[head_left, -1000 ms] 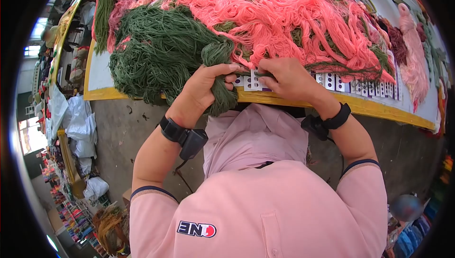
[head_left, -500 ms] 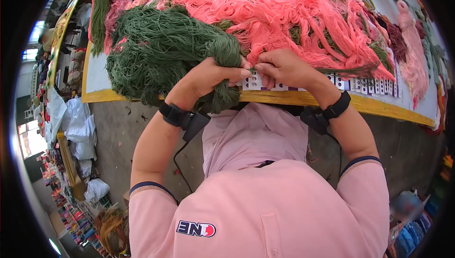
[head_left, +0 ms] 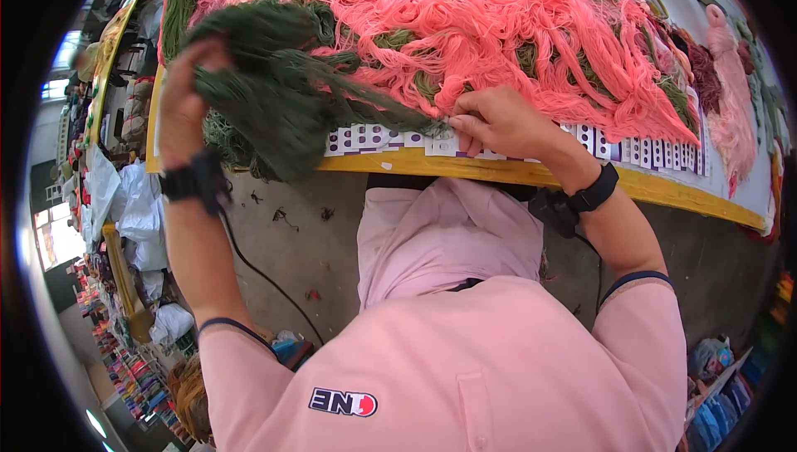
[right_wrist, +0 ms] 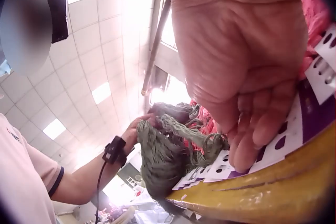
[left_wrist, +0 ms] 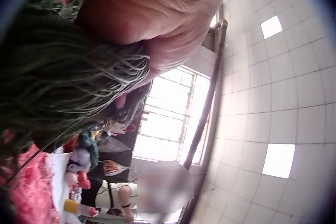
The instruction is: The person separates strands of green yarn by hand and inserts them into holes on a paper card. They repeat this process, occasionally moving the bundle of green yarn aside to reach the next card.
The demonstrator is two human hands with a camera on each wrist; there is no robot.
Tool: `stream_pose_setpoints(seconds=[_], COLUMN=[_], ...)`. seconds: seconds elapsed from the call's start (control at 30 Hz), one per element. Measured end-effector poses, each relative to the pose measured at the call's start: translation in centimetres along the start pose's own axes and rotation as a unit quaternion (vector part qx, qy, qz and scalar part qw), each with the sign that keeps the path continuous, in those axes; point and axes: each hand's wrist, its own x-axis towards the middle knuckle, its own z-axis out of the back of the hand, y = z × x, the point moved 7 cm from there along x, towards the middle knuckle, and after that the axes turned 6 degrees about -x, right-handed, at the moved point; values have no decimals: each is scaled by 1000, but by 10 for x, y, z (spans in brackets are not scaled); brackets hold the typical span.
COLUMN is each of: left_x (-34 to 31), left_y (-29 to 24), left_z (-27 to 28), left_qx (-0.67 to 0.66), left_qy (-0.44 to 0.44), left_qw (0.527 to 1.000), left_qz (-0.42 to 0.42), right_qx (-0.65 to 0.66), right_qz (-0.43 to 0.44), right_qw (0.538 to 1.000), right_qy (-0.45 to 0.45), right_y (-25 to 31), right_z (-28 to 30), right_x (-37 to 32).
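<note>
In the head view my left hand [head_left: 187,87], blurred, is raised at the left and grips a thick bundle of dark green yarn [head_left: 274,112]. The left wrist view shows the green strands [left_wrist: 105,85] running into the curled grip of this hand [left_wrist: 157,19]. From the bundle, a narrower strand of yarn stretches right to my right hand [head_left: 502,124], which pinches its end between thumb and fingers near the table's front edge. Up close in the right wrist view, the right hand's fingers [right_wrist: 252,124] are bent just above white cards with holes [right_wrist: 218,171].
A large tangled heap of pink yarn [head_left: 465,29] with green strands covers the table behind the hands. White punched cards [head_left: 365,138] line the yellow table edge [head_left: 498,170]. A pale pink skein [head_left: 726,95] lies at the right. White plastic bags [head_left: 137,211] stand left of the table.
My left hand has swung up and left with the green yarn, drawing it away from the right hand. The right hand stays near the same spot, pinching the yarn end. More white cards show.
</note>
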Motion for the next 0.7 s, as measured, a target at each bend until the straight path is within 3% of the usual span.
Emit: stream_pose_setpoints(seconds=[0.03, 0.07, 0.1, 0.13, 0.2, 0.23, 0.27, 0.3, 0.33, 0.43, 0.47, 0.57, 0.6, 0.7], left_x=[4, 2, -9, -17, -44, -39, -32, -18, -34, -86, -93, -129, -127, -133], left_y=[-17, -42, -54, -64, -70, -68, -68, -54, -35, 43, 73, 133, 147, 151], left_z=[-10, -25, -36, -43, -60, -53, -39, -22, -37, -67, -80, -133, -132, -143], left_qx=[-98, -190, -174, -117, -40, 100, 235, 338, 334, 259, 288, 286, 447, 474], left_qy=[161, 322, 357, 385, 287, 172, 50, 64, 107, 127, 235, 386, 355, 353], left_qw=[981, 921, 906, 909, 956, 979, 961, 922, 922, 955, 926, 858, 763, 755], left_qz=[55, 106, 147, 109, 49, -47, -140, -176, -166, -75, -62, -181, -303, -285], right_qx=[10, 19, 24, 32, 32, 20, 7, 13, 18, 19, 15, -11, -18, -34], right_qz=[-9, -16, -22, -26, -25, -18, -11, -9, -9, -11, -10, -5, 3, 22], right_qw=[1000, 1000, 999, 999, 999, 1000, 1000, 1000, 1000, 999, 999, 999, 999, 997], right_qy=[2, -4, -9, -8, -6, -11, -16, -18, -20, -28, -30, -34, -41, -65], right_y=[0, 0, 0, -1, 0, 0, 1, 2, 3, -1, -2, 1, 3, 6], right_z=[-2, 2, 7, 6, -1, 1, 2, 3, 3, 1, 0, 1, 2, 5], right_x=[-2, -2, -2, -1, -1, -1, -1, 0, -1, -1, 0, 0, -2, -5])
